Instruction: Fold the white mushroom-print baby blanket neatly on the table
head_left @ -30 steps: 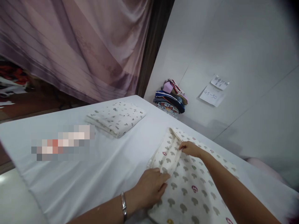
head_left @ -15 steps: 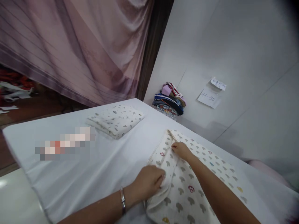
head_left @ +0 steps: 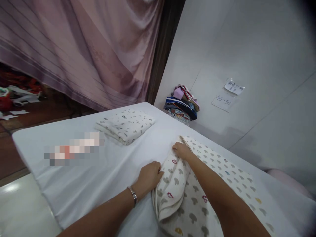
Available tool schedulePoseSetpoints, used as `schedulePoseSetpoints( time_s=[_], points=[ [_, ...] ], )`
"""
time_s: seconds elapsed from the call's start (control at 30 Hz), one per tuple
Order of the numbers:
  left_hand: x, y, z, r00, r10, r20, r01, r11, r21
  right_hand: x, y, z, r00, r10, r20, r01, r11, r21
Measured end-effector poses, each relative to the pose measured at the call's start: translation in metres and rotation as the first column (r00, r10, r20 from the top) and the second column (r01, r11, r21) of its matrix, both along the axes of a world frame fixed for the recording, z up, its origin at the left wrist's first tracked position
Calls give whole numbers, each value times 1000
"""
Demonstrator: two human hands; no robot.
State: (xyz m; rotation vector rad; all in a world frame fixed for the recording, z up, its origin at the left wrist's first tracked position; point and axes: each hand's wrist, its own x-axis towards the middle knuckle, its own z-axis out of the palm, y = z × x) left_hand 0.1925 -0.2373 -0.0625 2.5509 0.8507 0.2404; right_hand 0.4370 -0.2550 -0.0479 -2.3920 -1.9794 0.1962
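Note:
A cream cloth printed with mushrooms [head_left: 212,184] lies on the white table [head_left: 98,184] in front of me, its left edge doubled over into a thick fold. My left hand [head_left: 148,176], with a bracelet on the wrist, grips the near part of that folded edge with curled fingers. My right hand [head_left: 181,150] pinches the far end of the same fold near the cloth's top corner.
A folded cream cloth with small prints [head_left: 125,125] lies further back on the table. A pile of coloured clothes [head_left: 182,103] sits against the white wall, under two paper notes [head_left: 225,98]. A pink curtain [head_left: 81,49] hangs at the left.
Both hands have pulled the cloth's folded left edge further to the left and bunched it up; the right hand moved up towards the far corner.

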Motion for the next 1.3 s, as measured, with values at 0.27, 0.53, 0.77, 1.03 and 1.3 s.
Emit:
schedulePoseSetpoints(
  time_s=[0.27, 0.53, 0.77, 1.03, 1.3],
  points=[
    [1, 0, 5, 999, 14, -40, -16, 998, -59, 8, 2, -1, 987, 157, 28, -156, 987, -38],
    [0, 1, 4, 1000, 19, -19, -20, 998, -62, 11, 10, 3, 982, 183, 35, -182, 983, -36],
    [1, -2, 9, 997, 18, -70, -21, 999, -50, 4, 11, 0, 987, 159, -24, -159, 987, 9],
    [1, 0, 7, 997, 57, -60, -60, 997, -45, 1, 7, -1, 991, 109, -72, -104, 992, 71],
    [2, 0, 2, 998, 32, -54, -31, 999, 5, 3, 7, -6, 990, 111, -85, -103, 990, 95]
  ],
)
